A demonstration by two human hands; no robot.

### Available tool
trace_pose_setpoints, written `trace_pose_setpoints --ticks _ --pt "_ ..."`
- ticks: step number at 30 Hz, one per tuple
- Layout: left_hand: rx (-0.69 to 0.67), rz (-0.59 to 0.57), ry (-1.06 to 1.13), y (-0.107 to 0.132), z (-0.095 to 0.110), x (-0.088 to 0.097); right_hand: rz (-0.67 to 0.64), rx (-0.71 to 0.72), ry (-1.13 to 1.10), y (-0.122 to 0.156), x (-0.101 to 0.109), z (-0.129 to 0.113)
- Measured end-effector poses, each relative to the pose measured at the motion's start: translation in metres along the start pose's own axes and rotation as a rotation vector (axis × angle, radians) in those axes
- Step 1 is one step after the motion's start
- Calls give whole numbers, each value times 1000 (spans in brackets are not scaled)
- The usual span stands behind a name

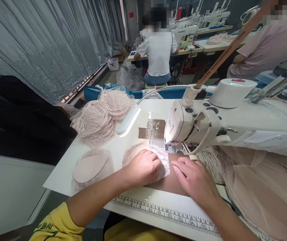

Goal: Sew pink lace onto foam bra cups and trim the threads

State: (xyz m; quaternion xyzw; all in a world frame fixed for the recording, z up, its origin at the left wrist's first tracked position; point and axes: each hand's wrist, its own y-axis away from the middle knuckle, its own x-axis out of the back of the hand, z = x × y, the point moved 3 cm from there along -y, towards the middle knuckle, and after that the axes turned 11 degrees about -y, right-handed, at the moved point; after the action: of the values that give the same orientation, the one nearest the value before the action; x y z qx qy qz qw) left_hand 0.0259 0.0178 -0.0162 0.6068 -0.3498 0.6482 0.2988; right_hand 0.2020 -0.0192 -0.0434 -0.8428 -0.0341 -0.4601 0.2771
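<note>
My left hand [144,167] rests with curled fingers on a pale lace piece [163,157] that lies over a beige cup in front of the white sewing machine [208,124]. My right hand [192,175] lies flat beside it, fingers stretched toward the lace edge just under the needle area. The lace runs from under the machine head down between both hands. A brown patch of the table shows beneath them.
A stack of pink lace cups [100,117] sits at the back left, a plain beige cup [90,167] nearer. Pink fabric [259,187] piles at the right. A ruler strip [163,211] runs along the table front. Other people sit at machines behind.
</note>
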Motion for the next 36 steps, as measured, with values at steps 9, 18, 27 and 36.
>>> trace_pose_setpoints --ticks 9,18,27,36 --pt "37 96 83 5 -6 -11 -33 15 -3 3 -1 -2" --pt "-7 112 217 10 -12 -14 -296 77 -67 10 -2 -20" --pt "-182 98 39 13 -3 -19 -273 71 40 35 -5 -18" --pt "-224 97 -92 14 1 -20 -266 64 42 38 -8 -18"
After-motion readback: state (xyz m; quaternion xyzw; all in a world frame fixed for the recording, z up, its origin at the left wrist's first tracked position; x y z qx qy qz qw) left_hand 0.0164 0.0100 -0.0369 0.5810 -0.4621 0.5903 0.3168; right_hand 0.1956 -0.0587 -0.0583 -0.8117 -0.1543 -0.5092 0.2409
